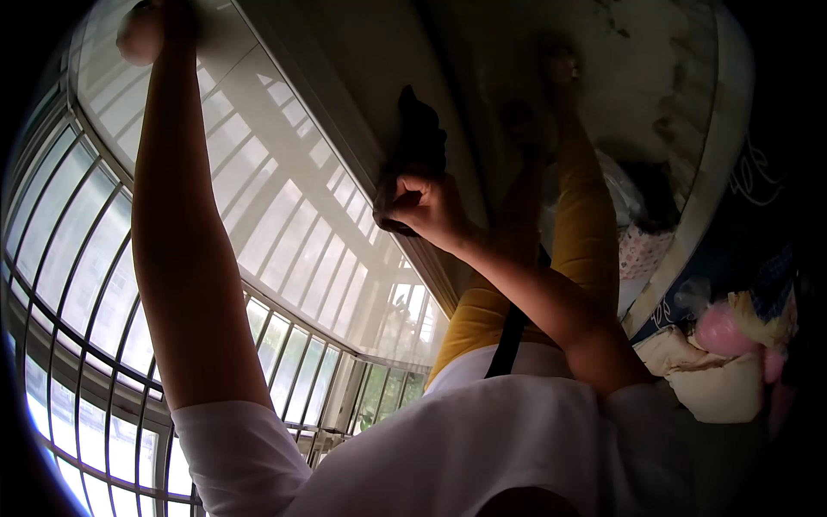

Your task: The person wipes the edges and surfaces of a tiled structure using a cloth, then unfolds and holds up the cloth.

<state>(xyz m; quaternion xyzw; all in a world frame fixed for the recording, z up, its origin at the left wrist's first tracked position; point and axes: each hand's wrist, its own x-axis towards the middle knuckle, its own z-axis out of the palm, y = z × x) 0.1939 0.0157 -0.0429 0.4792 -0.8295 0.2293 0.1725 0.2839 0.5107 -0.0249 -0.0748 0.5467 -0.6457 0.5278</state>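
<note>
My right hand (428, 207) is closed around a dark cloth (417, 138), with thumb and fingers curled together. The cloth bunches below the fingers and also sticks up beyond them, against the edge of the pale glossy ledge (284, 211). My left arm stretches far along the window side to the top left corner. There my left hand (142, 36) is over the far part of the ledge, blurred and partly cut off by the frame, so its fingers cannot be made out.
A barred window (86, 258) runs along the left. Low on the right lie a pink round item (725, 329), a cream cloth bundle (711, 379) and a star-patterned bag (644, 250). My legs in yellow trousers (586, 211) stand on a dim, marked floor (637, 95).
</note>
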